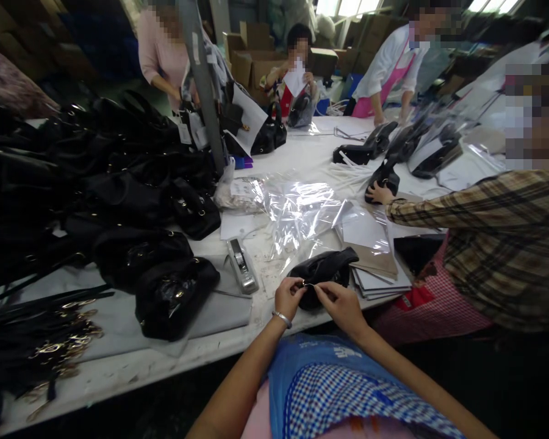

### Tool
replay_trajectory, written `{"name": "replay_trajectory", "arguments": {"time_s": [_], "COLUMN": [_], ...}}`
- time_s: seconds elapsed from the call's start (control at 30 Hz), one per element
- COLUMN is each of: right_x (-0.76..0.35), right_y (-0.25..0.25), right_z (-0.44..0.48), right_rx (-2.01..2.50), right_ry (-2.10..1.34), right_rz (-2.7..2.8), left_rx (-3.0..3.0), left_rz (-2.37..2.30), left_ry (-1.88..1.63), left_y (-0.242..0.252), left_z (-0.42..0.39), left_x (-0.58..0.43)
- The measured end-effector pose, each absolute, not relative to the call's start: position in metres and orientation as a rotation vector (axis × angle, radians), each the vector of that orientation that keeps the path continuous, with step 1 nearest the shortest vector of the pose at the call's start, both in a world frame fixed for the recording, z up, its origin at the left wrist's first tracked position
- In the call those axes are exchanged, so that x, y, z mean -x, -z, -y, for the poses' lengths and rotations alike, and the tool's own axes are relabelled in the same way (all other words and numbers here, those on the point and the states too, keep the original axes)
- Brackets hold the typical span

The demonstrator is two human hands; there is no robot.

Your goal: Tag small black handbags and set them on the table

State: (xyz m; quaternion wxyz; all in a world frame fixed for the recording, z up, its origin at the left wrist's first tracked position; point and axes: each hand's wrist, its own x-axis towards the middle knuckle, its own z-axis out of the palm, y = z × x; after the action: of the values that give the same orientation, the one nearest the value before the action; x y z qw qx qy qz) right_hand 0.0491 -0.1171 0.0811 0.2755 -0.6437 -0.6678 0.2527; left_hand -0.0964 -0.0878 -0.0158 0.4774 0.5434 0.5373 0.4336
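A black handbag point(324, 268) lies at the table's front edge, right in front of me. My left hand point(289, 297), with a silver bracelet on the wrist, pinches a small metallic piece at the bag's near side. Close beside it, my right hand point(341, 305) has thumb and forefinger pressed together on a thin pale strand that runs to the same spot. The strand is too small to identify. Clear plastic bags point(302, 213) lie just behind the handbag.
Many black bags point(132, 195) and straps with gold clasps point(50, 347) fill the left. A stapler-like tool point(241, 265) lies nearer. Papers point(379, 283) are stacked at right, beside a person in a plaid sleeve point(439, 204). Other people stand around the table point(288, 152).
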Motion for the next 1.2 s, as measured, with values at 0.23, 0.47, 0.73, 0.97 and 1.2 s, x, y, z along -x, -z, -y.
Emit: {"name": "replay_trajectory", "arguments": {"time_s": [0.23, 0.47, 0.73, 0.97, 1.2], "right_x": [-0.044, -0.055, -0.079, -0.079, -0.083], "right_y": [-0.061, -0.051, -0.053, -0.041, -0.051], "right_z": [0.11, 0.109, 0.125, 0.129, 0.137], "right_rx": [1.793, 1.694, 1.506, 1.542, 1.841], "right_ry": [-0.777, -1.416, -1.36, -1.1, -1.04], "right_rz": [1.726, 1.295, 1.731, 1.82, 1.659], "left_rx": [-1.362, -1.469, -1.22, -0.839, -0.816], "left_rz": [-1.34, -1.298, -1.225, -1.015, -0.988], "left_ry": [-1.055, -1.01, -1.001, -0.921, -0.834], "left_y": [0.019, 0.009, -0.013, -0.03, -0.031], "left_z": [0.083, 0.081, 0.083, 0.084, 0.086], "left_x": [0.093, 0.109, 0.135, 0.116, 0.103]}}
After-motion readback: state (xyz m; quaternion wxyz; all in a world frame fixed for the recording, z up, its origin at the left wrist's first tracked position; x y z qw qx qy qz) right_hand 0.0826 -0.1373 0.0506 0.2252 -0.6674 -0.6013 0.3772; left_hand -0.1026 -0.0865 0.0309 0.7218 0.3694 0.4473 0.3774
